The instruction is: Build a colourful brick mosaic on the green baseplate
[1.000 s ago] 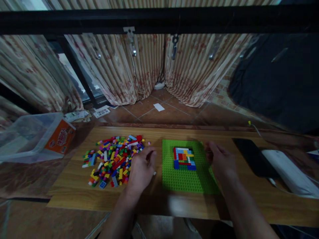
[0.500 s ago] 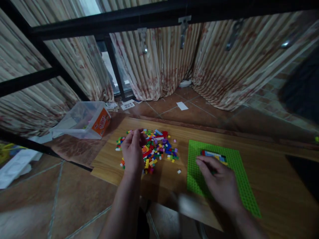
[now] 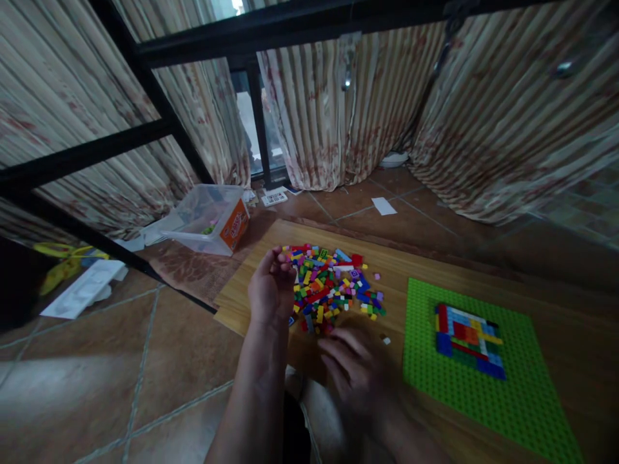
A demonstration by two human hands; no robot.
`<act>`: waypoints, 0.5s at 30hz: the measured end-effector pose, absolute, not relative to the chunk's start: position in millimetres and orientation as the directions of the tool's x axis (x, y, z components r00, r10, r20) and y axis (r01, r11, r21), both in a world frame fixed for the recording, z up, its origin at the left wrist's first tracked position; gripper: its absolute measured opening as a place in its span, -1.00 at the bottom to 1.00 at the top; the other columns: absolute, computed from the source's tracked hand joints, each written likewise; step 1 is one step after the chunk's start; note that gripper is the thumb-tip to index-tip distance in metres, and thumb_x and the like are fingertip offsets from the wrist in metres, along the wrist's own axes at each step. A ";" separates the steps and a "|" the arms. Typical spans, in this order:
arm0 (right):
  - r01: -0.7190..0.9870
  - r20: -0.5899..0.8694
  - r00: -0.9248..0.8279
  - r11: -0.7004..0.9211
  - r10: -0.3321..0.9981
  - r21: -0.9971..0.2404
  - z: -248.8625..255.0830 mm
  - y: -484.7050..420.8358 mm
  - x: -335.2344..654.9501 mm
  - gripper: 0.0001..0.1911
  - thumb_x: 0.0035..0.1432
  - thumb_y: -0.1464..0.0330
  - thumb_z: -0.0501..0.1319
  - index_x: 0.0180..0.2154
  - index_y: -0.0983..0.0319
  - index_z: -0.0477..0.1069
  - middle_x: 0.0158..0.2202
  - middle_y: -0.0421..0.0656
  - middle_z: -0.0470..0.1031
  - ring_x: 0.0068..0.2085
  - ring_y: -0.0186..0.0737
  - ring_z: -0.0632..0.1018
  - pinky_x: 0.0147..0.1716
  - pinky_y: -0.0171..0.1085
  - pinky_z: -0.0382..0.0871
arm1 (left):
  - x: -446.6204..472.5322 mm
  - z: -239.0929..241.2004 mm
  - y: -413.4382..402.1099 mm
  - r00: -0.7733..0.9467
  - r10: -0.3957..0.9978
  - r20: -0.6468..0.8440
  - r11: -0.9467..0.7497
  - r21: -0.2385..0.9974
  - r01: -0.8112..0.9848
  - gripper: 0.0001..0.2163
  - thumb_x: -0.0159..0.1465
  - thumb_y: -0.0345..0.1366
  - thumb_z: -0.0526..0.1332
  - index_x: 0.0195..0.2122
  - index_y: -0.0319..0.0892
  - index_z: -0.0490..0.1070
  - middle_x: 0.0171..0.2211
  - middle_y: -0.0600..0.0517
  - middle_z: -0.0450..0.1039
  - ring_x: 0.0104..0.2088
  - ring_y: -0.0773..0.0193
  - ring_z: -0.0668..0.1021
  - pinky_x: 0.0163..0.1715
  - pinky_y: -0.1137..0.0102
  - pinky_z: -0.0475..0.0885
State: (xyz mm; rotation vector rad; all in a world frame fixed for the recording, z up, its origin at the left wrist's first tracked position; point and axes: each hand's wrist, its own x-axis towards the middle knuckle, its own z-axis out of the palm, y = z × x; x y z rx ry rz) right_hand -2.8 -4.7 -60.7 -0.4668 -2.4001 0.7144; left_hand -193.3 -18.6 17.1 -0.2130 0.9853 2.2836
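Loose toy building bricks (image 3: pixel 319 293) of many colours lie in a heap on the wooden table. My left hand (image 3: pixel 271 290) hovers at the heap's left edge, its fingers curled in; whatever they may hold is hidden. Close to the near side of the heap is my right hand (image 3: pixel 355 364), blurred, with its fingers somewhat apart and no brick visible in them. To the right lies a green baseplate (image 3: pixel 425 367). On it sits a low, roughly square brick build (image 3: pixel 469 338) in blue, red, yellow, white and orange.
A clear plastic bin (image 3: pixel 203 222) with an orange label stands beyond the table's left end. One small white brick (image 3: pixel 385 340) lies between heap and baseplate. White paper (image 3: pixel 383 206) is on the tiled floor. A black metal frame (image 3: pixel 290 38) and striped curtains rise behind.
My right hand has left the baseplate and moved left to the heap, uncovering the brick build. My left hand has turned, its palm side now showing more. The view has shifted left.
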 end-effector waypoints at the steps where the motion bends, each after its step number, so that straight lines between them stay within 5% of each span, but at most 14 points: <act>1: 0.168 0.435 -0.766 0.802 0.472 -0.574 -61.8 -5.6 -7.2 -0.74 0.23 0.43 0.13 -0.08 0.11 0.48 -0.14 -0.08 0.51 -0.10 -0.10 0.52 -0.12 -0.10 0.47 | -195.0 17.0 -20.3 -0.783 0.496 -0.375 -0.518 0.596 -0.613 -0.95 0.25 -0.41 0.17 -0.35 -0.25 0.40 -0.61 0.18 0.32 -0.66 0.56 0.36 -0.60 0.63 0.31; 8: 0.262 0.438 -0.734 0.811 0.520 -0.523 -67.5 7.7 -30.8 -0.58 0.16 0.38 0.20 0.09 0.14 0.35 0.08 -0.03 0.39 0.08 0.02 0.40 0.05 0.08 0.35 | -200.7 18.0 -25.8 -0.752 0.526 -0.397 -0.533 0.535 -0.655 -0.89 0.29 -0.44 0.10 -0.34 -0.28 0.40 -0.59 0.16 0.32 -0.66 0.56 0.35 -0.60 0.62 0.31; 15: 0.271 0.409 -0.769 0.831 0.491 -0.486 -66.7 19.1 -37.6 -0.67 0.17 0.41 0.21 0.00 0.18 0.41 -0.02 -0.09 0.47 0.01 -0.05 0.40 0.02 -0.01 0.36 | -201.8 21.6 -28.6 -0.731 0.547 -0.407 -0.536 0.500 -0.680 -0.90 0.27 -0.49 0.11 -0.34 -0.30 0.40 -0.60 0.16 0.34 -0.66 0.55 0.36 -0.61 0.62 0.30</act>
